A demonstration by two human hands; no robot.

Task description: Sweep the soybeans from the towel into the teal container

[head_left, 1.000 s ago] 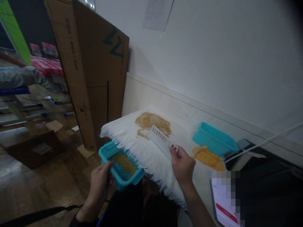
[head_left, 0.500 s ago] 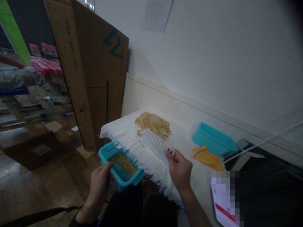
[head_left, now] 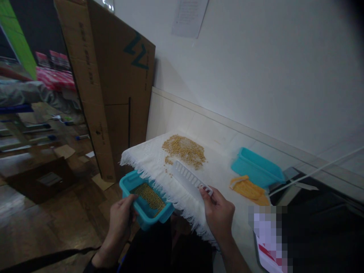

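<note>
My left hand [head_left: 121, 217] grips the near rim of a teal plastic tray [head_left: 145, 201] held just below the table's fringed edge; the tray holds a layer of tan beans. My right hand [head_left: 218, 213] is closed on the end of a white slotted plastic scraper [head_left: 187, 177], whose far end rests on the white fringed cloth [head_left: 153, 161] just short of a pile of tan beans [head_left: 184, 149]. A few loose beans lie between the scraper and the cloth's edge.
A second teal tray [head_left: 257, 167] sits farther right on the table beside an orange cloth [head_left: 248, 188]. A tall cardboard sheet [head_left: 113, 83] leans against the wall to the left. White wall behind; wooden floor with clutter at left. A white cable [head_left: 318, 171] crosses at right.
The scraper has been drawn back from the bean pile toward the cloth's near edge, leaving a few beans trailing. The left hand and tray stay almost still.
</note>
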